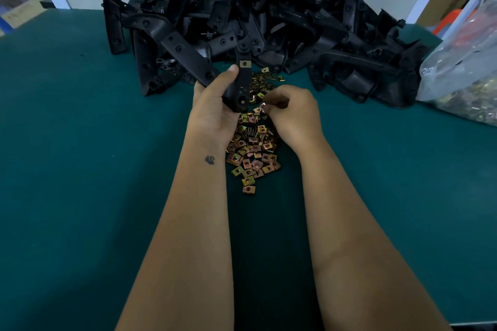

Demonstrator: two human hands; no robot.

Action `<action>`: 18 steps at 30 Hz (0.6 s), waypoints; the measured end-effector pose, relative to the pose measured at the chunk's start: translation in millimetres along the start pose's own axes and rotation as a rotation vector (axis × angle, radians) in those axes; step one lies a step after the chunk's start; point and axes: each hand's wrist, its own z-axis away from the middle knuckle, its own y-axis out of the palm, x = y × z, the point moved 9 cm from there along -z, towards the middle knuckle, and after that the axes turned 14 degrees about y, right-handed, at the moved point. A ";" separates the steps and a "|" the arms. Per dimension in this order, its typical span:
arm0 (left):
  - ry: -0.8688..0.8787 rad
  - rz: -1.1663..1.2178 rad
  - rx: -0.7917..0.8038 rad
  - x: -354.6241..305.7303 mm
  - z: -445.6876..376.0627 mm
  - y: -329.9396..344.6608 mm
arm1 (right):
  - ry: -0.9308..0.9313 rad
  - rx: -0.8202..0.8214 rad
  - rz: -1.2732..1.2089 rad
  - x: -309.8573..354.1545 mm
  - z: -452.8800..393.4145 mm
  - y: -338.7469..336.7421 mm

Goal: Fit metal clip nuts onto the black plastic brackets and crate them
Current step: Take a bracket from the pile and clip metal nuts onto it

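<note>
Dozens of matte black plastic brackets, long flat arms pierced with round holes, lie tangled in a high heap at the back of the desk, whose top is a smooth dark teal mat. At the right edge slumps a crinkled clear plastic bag with brassy metal pieces showing through it. Between the forearms a loose scatter of small square clip nuts, iridescent gold and pink metal with a hole in each, spreads over the mat. The left hand grips one bracket upright above the scatter, thumb along its side; a clip nut sits on its upper end. The right hand curls its fingers over the pile, pinching one small clip.
</note>
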 end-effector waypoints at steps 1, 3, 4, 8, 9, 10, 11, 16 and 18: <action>0.002 -0.002 0.001 -0.1 -0.3 -0.2 | 0.010 0.002 -0.029 0.0 -0.3 -0.3; 0.004 0.000 -0.005 -0.2 -0.6 -1.2 | 0.035 -0.012 -0.097 -0.9 -1.1 -2.2; 0.005 -0.001 -0.008 -0.1 -0.7 -1.7 | 0.052 -0.020 -0.139 -1.8 -1.3 -3.5; 0.008 -0.009 -0.019 -0.4 -0.8 -2.8 | 0.073 0.004 -0.274 -0.6 -0.3 -4.7; 0.007 -0.010 -0.020 -0.5 -0.7 -2.6 | 0.070 0.026 -0.303 0.8 0.2 -3.3; 0.004 -0.011 -0.020 -0.6 -0.4 -2.3 | 0.070 0.045 -0.339 1.8 1.1 -2.5; 0.001 -0.013 -0.018 -0.6 0.1 -1.9 | 0.077 0.056 -0.381 2.4 1.7 -2.6; -0.006 -0.018 -0.005 -0.5 1.9 0.2 | 0.125 0.088 -0.626 0.1 0.7 -5.6; -0.008 -0.021 0.000 -0.1 2.5 1.0 | 0.139 0.103 -0.707 -0.9 0.5 -6.1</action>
